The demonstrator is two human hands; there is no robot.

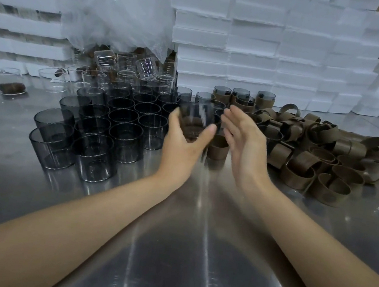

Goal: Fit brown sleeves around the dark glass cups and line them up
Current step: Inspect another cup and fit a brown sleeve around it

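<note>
My left hand point(185, 142) grips a dark glass cup point(195, 117) above the metal table, thumb on its right side; the cup is blurred. My right hand point(240, 138) is held flat and open just to the right of the cup, not touching it. A brown sleeve point(218, 147) stands on the table between my hands. Several bare dark cups point(102, 131) stand packed together on the left. A heap of brown sleeves point(323, 157) lies on the right. Sleeved cups point(243, 98) stand in a row at the back.
Clear glass beakers point(124, 66) sit behind the dark cups under a plastic sheet point(121, 12). White foam boxes point(270, 45) are stacked along the back. A brown roll point(12, 88) lies at far left. The steel table point(180, 251) stretches toward me.
</note>
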